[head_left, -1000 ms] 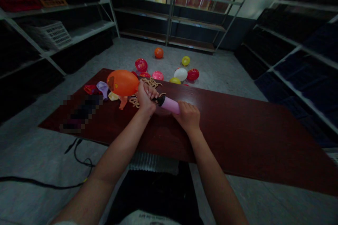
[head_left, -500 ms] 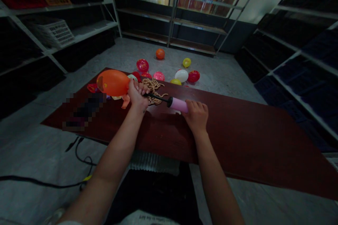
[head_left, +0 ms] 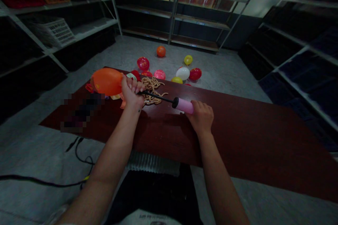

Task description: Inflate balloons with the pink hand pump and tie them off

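An orange balloon, partly inflated, lies to the left over the table. My left hand is closed around its neck and the black end of a hand balloon pump, so the join is hidden by my fingers. From there a black rod runs right into the pump's pink barrel. My right hand wraps around the far end of that barrel. Tan long thin balloons are heaped on the table just beyond the rod. Limp coloured balloons lie beneath and beside the orange one.
The dark red table stretches in front of me. On the floor behind it are several inflated balloons, among them a white balloon. Shelving stands at the back and both sides. A black cable runs along the floor at left.
My hands have moved a little apart, left hand and orange balloon leftward, right hand and pink barrel rightward. More of the black rod shows between them.
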Motion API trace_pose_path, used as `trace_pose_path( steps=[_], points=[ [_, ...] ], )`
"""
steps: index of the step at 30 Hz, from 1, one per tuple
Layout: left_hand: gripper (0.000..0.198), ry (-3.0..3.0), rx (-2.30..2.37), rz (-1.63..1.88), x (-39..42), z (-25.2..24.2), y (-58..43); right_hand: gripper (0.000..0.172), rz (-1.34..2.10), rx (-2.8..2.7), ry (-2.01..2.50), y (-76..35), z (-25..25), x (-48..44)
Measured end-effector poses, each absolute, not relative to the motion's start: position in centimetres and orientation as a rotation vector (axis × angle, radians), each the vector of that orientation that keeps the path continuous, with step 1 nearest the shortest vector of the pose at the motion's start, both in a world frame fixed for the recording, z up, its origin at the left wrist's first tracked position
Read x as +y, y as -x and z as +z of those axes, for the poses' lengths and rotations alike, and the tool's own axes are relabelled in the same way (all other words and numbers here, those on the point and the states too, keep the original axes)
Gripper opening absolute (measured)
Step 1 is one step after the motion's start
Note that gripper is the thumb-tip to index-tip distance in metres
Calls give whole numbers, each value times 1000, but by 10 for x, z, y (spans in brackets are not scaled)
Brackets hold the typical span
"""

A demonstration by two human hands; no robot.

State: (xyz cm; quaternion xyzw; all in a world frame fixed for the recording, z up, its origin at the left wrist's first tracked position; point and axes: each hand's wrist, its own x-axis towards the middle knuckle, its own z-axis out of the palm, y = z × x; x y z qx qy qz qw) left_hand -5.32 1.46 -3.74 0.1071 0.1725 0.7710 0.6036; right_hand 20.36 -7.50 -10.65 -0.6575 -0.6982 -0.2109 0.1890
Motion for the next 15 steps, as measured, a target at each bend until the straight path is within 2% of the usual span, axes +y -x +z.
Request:
trace_pose_path(
  steps=[15],
  points=[
    [63, -330, 507, 1661, -2, -47, -2, 25, -536, -2052, 1793, -179, -102, -78]
  ],
)
